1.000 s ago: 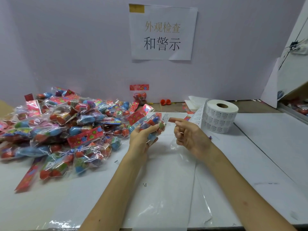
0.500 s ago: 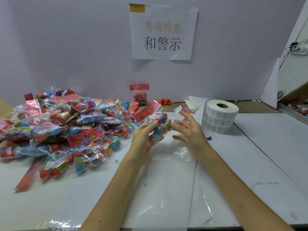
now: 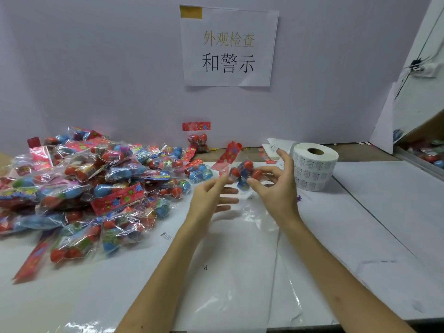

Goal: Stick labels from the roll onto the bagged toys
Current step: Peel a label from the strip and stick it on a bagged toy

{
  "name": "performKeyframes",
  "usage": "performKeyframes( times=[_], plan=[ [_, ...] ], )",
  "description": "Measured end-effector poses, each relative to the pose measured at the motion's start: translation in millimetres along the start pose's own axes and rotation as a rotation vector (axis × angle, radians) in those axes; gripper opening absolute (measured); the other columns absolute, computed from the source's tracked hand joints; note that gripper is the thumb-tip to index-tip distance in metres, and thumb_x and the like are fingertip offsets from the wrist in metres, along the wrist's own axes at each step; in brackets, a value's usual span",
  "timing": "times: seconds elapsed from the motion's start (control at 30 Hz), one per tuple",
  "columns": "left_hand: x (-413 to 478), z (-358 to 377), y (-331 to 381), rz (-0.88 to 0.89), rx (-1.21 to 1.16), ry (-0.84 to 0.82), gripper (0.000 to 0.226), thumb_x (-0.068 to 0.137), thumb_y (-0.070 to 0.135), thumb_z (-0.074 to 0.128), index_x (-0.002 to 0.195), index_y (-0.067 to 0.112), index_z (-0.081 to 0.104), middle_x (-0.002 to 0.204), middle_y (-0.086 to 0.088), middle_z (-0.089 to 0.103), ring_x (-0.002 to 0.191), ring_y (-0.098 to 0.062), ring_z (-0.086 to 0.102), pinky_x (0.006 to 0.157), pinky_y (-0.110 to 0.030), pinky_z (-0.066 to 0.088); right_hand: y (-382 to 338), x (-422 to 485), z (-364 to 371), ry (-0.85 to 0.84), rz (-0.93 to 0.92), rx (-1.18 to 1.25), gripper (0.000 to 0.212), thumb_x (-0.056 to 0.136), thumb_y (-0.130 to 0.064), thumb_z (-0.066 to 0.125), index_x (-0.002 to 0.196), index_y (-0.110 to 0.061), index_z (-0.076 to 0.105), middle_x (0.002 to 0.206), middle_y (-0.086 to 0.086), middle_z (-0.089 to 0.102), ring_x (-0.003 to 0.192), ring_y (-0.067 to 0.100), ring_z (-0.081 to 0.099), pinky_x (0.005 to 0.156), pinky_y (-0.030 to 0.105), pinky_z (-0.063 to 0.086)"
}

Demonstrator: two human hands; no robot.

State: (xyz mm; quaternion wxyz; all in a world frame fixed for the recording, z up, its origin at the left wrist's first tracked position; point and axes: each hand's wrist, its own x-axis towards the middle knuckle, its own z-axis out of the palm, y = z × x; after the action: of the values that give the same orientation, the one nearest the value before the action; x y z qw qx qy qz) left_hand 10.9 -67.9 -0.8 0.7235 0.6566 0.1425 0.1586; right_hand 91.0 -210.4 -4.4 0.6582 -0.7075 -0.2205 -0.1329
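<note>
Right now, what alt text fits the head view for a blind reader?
The right hand pinches a toy bag above a white table, the left hand touching it with straight fingers. A pile of bagged toys lies left, a label roll stands right, and a paper sign hangs on the wall behind.

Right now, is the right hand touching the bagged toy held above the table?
Touching. The head view shows the right hand pinching the bagged toy, thumb below and fingers laid against its right side.
</note>
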Motion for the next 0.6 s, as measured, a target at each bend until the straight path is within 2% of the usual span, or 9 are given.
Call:
performKeyframes(
  times=[0.1, 0.17, 0.23, 0.3, 0.4, 0.5, 0.6],
  plan=[
    [-5, 12, -5, -0.061, 0.062, -0.091, 0.046, 0.097, 0.057, 0.056, 0.121, 0.019, 0.067, 0.112, -0.004, 0.075, 0.090, -0.021, 0.077, 0.080, -0.035, 0.062, 3, -5, 4, -0.086, -0.115, -0.088, 0.091, 0.074, -0.015, 0.089, 0.146, -0.029, 0.034, 0.093, -0.019, 0.071, 0.093, 0.001, 0.067, 0.082, 0.013, 0.047],
    [-5, 14, -6, -0.076, 0.015, -0.091, 0.048, 0.096, 0.058, 0.055, 0.126, 0.021, 0.063, 0.116, -0.004, 0.074, 0.095, -0.021, 0.076, 0.087, -0.036, 0.060, 3, -7, 6, -0.170, -0.149, -0.104, 0.096, 0.075, -0.016, 0.089, 0.150, -0.030, 0.030, 0.097, -0.020, 0.073, 0.100, 0.000, 0.067, 0.089, 0.012, 0.045],
    [-5, 11, -4, -0.087, -0.057, -0.070, 0.051, 0.097, 0.055, 0.056, 0.133, 0.019, 0.060, 0.120, -0.008, 0.072, 0.103, -0.025, 0.074, 0.094, -0.040, 0.059, 3, -8, 7, -0.265, -0.151, -0.102, 0.097, 0.078, -0.016, 0.087, 0.154, -0.029, 0.027, 0.102, -0.017, 0.075, 0.106, 0.000, 0.066, 0.096, 0.017, 0.046],
    [-4, 8, -3, -0.089, -0.101, -0.018, 0.052, 0.097, 0.050, 0.061, 0.136, 0.017, 0.059, 0.121, -0.012, 0.072, 0.106, -0.028, 0.073, 0.099, -0.043, 0.057, 2, -9, 7, -0.344, -0.123, -0.081, 0.090, 0.083, -0.017, 0.082, 0.155, -0.028, 0.030, 0.105, -0.016, 0.076, 0.109, 0.000, 0.067, 0.098, 0.025, 0.049],
    [-3, 5, -5, -0.082, -0.153, 0.067, 0.040, 0.097, 0.038, 0.067, 0.129, 0.015, 0.062, 0.111, -0.013, 0.074, 0.095, -0.024, 0.076, 0.094, -0.039, 0.059, -2, -9, 6, -0.402, -0.034, 0.061, 0.069, 0.089, -0.015, 0.073, 0.148, -0.030, 0.041, 0.106, -0.008, 0.077, 0.108, 0.007, 0.070, 0.097, 0.031, 0.052],
    [1, 2, -4, -0.108, -0.260, 0.099, 0.036, 0.101, 0.033, 0.061, 0.130, 0.012, 0.062, 0.116, -0.014, 0.074, 0.096, -0.025, 0.076, 0.085, -0.034, 0.061, -10, -3, 0, -0.419, 0.102, 0.238, 0.049, 0.088, -0.023, 0.066, 0.134, -0.033, 0.053, 0.102, 0.003, 0.079, 0.098, 0.016, 0.073, 0.084, 0.026, 0.056],
    [6, 0, -1, -0.138, -0.423, 0.144, 0.040, 0.102, 0.027, 0.058, 0.134, 0.004, 0.059, 0.121, -0.018, 0.071, 0.095, -0.025, 0.074, 0.081, -0.032, 0.060, -14, 2, -5, -0.432, 0.313, 0.430, 0.042, 0.087, -0.032, 0.060, 0.128, -0.025, 0.064, 0.088, 0.010, 0.075, 0.069, 0.018, 0.064, 0.065, 0.027, 0.050]
  ],
)
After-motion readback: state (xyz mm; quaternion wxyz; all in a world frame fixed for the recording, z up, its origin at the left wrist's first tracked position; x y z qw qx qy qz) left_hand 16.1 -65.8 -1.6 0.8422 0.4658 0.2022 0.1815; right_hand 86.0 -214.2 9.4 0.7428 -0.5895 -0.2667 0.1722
